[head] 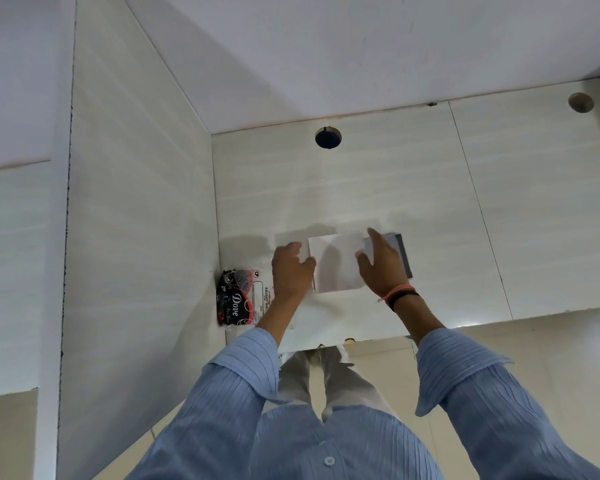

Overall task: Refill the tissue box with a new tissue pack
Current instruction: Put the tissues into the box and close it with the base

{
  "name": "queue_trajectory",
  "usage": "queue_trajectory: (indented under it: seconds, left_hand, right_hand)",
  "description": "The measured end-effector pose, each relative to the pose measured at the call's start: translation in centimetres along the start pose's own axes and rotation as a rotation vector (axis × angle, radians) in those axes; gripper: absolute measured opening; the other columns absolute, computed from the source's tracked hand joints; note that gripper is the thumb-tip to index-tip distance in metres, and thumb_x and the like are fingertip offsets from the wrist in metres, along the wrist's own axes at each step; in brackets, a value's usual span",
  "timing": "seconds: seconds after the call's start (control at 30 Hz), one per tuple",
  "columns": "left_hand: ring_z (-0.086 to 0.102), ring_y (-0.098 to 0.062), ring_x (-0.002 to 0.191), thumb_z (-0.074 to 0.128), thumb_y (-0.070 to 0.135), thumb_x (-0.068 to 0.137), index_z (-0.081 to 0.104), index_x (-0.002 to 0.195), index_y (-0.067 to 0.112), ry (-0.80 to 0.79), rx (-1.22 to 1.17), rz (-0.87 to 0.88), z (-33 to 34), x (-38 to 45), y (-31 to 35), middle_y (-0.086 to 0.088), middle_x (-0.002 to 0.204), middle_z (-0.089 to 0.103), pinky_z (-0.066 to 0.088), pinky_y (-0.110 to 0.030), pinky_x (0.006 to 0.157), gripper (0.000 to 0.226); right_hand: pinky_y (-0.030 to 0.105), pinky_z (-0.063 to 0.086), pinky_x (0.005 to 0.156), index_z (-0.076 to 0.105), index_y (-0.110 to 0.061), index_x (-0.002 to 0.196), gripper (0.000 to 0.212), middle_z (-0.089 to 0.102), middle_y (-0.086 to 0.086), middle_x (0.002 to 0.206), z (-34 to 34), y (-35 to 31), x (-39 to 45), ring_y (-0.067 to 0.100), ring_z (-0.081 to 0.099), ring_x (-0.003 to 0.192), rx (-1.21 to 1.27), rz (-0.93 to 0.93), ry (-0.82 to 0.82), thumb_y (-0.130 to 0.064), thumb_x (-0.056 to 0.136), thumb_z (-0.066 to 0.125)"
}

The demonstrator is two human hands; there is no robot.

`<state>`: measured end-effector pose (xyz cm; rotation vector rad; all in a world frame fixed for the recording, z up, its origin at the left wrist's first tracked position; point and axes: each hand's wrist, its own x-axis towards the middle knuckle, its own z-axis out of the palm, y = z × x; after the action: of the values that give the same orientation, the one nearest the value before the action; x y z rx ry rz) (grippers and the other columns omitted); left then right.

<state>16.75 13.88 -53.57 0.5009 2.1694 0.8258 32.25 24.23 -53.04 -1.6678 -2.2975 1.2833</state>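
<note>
On one tiled counter, two hands, left hand and right hand, grip one white tissue stack beside one wrapper.

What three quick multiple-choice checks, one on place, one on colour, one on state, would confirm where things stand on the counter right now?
1. Where does the Dove pack lie?
A. To the left of the left hand, near the side wall
B. To the right of the right hand
C. On the floor

2. What colour are the sleeves?
A. Red
B. Light blue
C. Black

3. How do the hands stand to the white tissue box?
A. Both far from it
B. Only the left on it
C. One at each side of it, on the counter

Key:
1 A, the dark printed pack sits at the counter's left end beside the wall.
2 B, both forearms wear ribbed light blue cloth.
3 C, the left hand's fingers meet the box's left edge and the right hand lies over its right edge.
</note>
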Motion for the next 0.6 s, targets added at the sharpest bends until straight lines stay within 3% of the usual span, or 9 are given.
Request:
queue_trajectory:
  seconds: [0.1, 0.2, 0.37, 0.6]
  left_hand:
    - [0.062, -0.027, 0.106, 0.063, -0.002, 0.086, 0.07, 0.118, 0.003, 0.005, 0.185, 0.37, -0.1, -0.4, 0.5, -0.012, 0.118, 0.06, 0.052, -0.032, 0.09, 0.033]
    - [0.052, -0.028, 0.122, 0.06, 0.001, 0.091, 0.068, 0.124, 0.004, -0.191, 0.453, 0.536, 0.6, -0.6, 0.6, -0.011, 0.128, 0.058, 0.053, -0.039, 0.095, 0.035]
    - [0.048, -0.031, 0.127, 0.058, 0.006, 0.093, 0.067, 0.124, 0.005, -0.251, 0.697, 0.567, 1.1, -0.1, 0.0, -0.011, 0.137, 0.053, 0.055, -0.044, 0.096, 0.032]
    - [0.047, -0.029, 0.126, 0.058, 0.008, 0.091, 0.067, 0.122, 0.008, -0.239, 0.798, 0.562, 2.1, 0.8, -0.3, -0.008, 0.135, 0.051, 0.051, -0.042, 0.094, 0.032]
  right_hand:
    - [0.043, 0.039, 0.111, 0.062, -0.007, 0.133, 0.042, 0.065, 0.013, 0.135, -0.6, 0.1, 0.4, 0.035, 0.052, 0.131, -0.216, -0.283, 0.026, -0.007, 0.09, 0.064]
    - [0.049, 0.037, 0.11, 0.065, -0.018, 0.131, 0.041, 0.064, 0.001, 0.138, -0.6, -0.5, 0.5, 0.029, 0.045, 0.133, -0.455, -0.293, -0.122, -0.015, 0.09, 0.065]
    - [0.067, 0.008, 0.119, 0.06, -0.027, 0.136, 0.043, 0.049, -0.006, 0.152, 0.2, -0.3, 0.6, 0.025, 0.026, 0.15, -0.624, -0.264, -0.218, -0.022, 0.094, 0.064]
    - [0.074, -0.001, 0.115, 0.061, -0.029, 0.134, 0.04, 0.049, -0.007, 0.153, 1.1, 0.5, 0.7, 0.026, 0.023, 0.153, -0.66, -0.276, -0.214, -0.023, 0.094, 0.064]
